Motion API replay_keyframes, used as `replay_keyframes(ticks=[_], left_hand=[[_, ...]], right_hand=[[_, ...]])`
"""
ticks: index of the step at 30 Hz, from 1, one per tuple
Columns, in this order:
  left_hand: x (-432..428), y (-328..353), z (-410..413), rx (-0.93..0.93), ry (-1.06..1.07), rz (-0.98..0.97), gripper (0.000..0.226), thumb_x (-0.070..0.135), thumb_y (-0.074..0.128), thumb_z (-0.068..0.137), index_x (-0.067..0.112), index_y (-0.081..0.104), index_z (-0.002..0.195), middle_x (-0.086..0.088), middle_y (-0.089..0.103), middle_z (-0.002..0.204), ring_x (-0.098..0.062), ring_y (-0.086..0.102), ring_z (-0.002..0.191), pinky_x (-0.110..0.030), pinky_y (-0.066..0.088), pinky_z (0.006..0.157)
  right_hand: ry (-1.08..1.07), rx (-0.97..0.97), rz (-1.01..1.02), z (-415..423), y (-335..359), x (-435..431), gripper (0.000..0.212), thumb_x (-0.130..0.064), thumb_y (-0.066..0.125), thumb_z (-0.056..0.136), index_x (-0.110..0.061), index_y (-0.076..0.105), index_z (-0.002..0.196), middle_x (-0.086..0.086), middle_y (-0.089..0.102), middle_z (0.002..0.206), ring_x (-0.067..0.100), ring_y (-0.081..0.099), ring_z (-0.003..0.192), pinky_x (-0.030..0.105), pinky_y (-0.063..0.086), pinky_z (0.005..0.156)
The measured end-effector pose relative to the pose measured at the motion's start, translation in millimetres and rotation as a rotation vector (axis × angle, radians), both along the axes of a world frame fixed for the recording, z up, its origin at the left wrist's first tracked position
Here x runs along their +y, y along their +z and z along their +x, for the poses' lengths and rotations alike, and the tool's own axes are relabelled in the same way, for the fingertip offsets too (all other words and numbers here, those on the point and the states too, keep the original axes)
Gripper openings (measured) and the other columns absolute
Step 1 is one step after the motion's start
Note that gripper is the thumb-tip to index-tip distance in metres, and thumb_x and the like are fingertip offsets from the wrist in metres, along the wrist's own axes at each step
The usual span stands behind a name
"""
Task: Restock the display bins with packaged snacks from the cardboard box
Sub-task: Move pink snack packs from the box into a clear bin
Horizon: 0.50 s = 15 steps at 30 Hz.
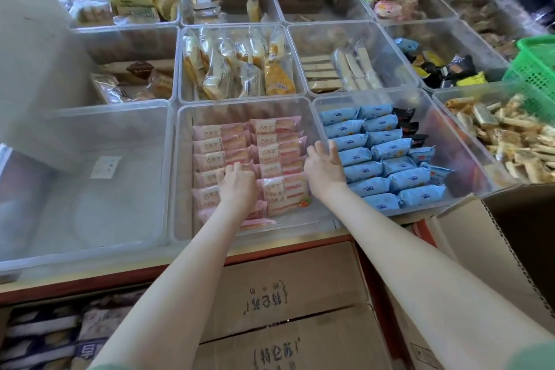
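Observation:
Pink packaged snacks [276,141] lie in two neat columns inside a clear display bin [240,103] at the front middle. My left hand [237,183] rests on the left column, fingers curled down over the packs. My right hand [322,161] sits at the bin's right wall, fingers reaching up over the rim beside the right column; whether it pinches a pack is unclear. An open cardboard box [510,219] stands at the lower right, its inside dark and hidden.
To the right is a bin of blue packs [387,156]. A clear bin [90,177] holding only a small label is to the left. More bins of snacks fill the back rows. A green basket [537,69] stands far right. Closed cartons [288,309] sit below the counter.

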State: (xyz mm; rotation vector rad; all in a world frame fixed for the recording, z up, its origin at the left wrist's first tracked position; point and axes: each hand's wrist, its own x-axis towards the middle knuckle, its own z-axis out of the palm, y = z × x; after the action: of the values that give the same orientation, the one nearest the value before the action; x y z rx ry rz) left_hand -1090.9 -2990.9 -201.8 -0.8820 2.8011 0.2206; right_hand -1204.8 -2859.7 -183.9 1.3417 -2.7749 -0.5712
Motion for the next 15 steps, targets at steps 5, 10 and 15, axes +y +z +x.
replay_keyframes(ticks=[5, 10, 15], left_hand=[[20, 14, -2, 0.087, 0.05, 0.062, 0.043, 0.016, 0.052, 0.089, 0.01, 0.045, 0.131, -0.015, 0.042, 0.135, -0.033, 0.039, 0.124, -0.046, 0.028, 0.103], [75, 56, -15, 0.227, -0.051, 0.094, 0.045, 0.03, 0.052, 0.092, 0.012, 0.046, 0.133, -0.012, 0.046, 0.136, -0.032, 0.042, 0.125, -0.041, 0.032, 0.101], [158, 118, -26, 0.395, -0.147, 0.044, 0.035, 0.02, 0.05, 0.09, 0.009, 0.05, 0.123, -0.009, 0.054, 0.127, -0.032, 0.047, 0.12, -0.037, 0.033, 0.099]], right_hand=[[0.017, -0.103, -0.155, 5, 15, 15, 0.042, -0.006, 0.05, 0.085, -0.011, 0.044, 0.126, 0.009, 0.035, 0.136, 0.027, 0.03, 0.128, 0.041, 0.022, 0.106], [0.012, -0.163, -0.3, 10, 57, 47, 0.03, -0.006, 0.046, 0.087, -0.006, 0.051, 0.117, 0.012, 0.047, 0.125, 0.03, 0.039, 0.119, 0.036, 0.027, 0.098], [0.088, -0.104, -0.472, 15, 115, 106, 0.028, 0.0, 0.046, 0.085, -0.005, 0.056, 0.11, 0.012, 0.054, 0.116, 0.031, 0.046, 0.115, 0.035, 0.032, 0.095]])
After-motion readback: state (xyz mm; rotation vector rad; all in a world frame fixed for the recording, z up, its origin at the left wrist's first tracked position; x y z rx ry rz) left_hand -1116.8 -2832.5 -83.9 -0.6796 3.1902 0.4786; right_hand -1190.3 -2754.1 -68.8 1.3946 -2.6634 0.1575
